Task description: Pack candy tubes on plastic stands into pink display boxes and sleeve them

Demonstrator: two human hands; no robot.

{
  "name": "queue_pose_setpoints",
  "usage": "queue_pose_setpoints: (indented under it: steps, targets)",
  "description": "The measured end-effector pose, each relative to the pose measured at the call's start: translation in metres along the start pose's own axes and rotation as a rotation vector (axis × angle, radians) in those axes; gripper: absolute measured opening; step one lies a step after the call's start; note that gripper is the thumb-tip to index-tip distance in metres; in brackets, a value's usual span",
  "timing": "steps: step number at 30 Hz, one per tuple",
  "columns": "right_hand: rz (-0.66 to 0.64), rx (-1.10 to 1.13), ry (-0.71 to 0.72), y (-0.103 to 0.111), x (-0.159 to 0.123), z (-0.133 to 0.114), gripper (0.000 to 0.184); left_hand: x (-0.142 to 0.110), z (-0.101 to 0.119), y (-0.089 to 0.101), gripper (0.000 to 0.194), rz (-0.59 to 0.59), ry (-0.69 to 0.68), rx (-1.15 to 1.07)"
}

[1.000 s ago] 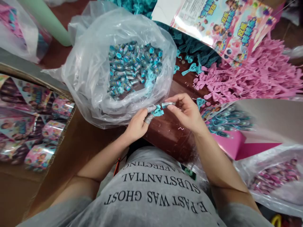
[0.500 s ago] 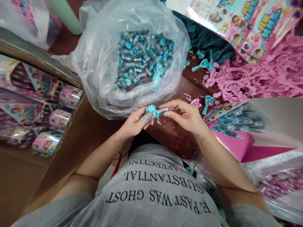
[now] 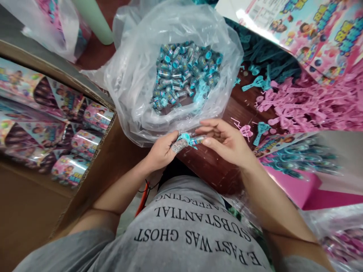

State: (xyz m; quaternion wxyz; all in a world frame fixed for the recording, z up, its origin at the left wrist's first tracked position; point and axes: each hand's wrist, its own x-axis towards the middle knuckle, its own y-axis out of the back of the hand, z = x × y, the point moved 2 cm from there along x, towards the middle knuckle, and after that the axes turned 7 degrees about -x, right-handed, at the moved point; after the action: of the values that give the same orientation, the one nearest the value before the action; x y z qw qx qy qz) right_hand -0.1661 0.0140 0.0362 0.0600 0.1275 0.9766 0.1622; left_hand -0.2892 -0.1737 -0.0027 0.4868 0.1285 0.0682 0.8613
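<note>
My left hand (image 3: 161,152) is closed around a light-blue plastic piece (image 3: 185,137), held just in front of the bag. A grey speckled sleeve or wrap (image 3: 179,145) shows at its fingertips, apparently around a finger. Out of the blue piece, toward the right, points a small clear tube (image 3: 197,140) with a coloured label. The thumb and fingers of my right hand (image 3: 227,141) are at the tube's far end, the thumb touching it. Beyond both hands, an open clear plastic bag (image 3: 133,94) holds many small blue-capped tubes (image 3: 184,71).
Pink plastic pieces (image 3: 309,100) and blue ones (image 3: 261,83) lie heaped on the dark red table (image 3: 215,166). Packed blue wands (image 3: 306,156) rest at right beside a pink box (image 3: 295,185). A cardboard carton (image 3: 93,158) with printed packages (image 3: 87,141) stands at left.
The whole view has shifted, so everything sits further right. The tube between my hands now shows its coloured label, and my right fingers are spread a little wider.
</note>
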Motion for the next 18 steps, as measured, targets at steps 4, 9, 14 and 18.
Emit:
queue_pose_setpoints:
  steps: [4,9,14,18]
  targets:
    - [-0.067,-0.288,0.163,-0.005,0.023,-0.016,0.026,-0.011,0.005,0.018,0.027,0.057,0.049,0.084]
    - [-0.075,-0.467,0.220,-0.023,0.081,-0.015,0.036,-0.026,0.009,0.034,0.024,0.114,0.109,0.221]
    - [0.066,-0.858,0.139,-0.051,0.160,-0.001,0.031,-0.025,0.005,0.036,0.028,0.160,0.188,0.002]
    - [-0.042,-0.978,0.116,-0.063,0.173,0.000,0.035,-0.024,0.003,0.031,0.022,0.092,0.213,-0.096]
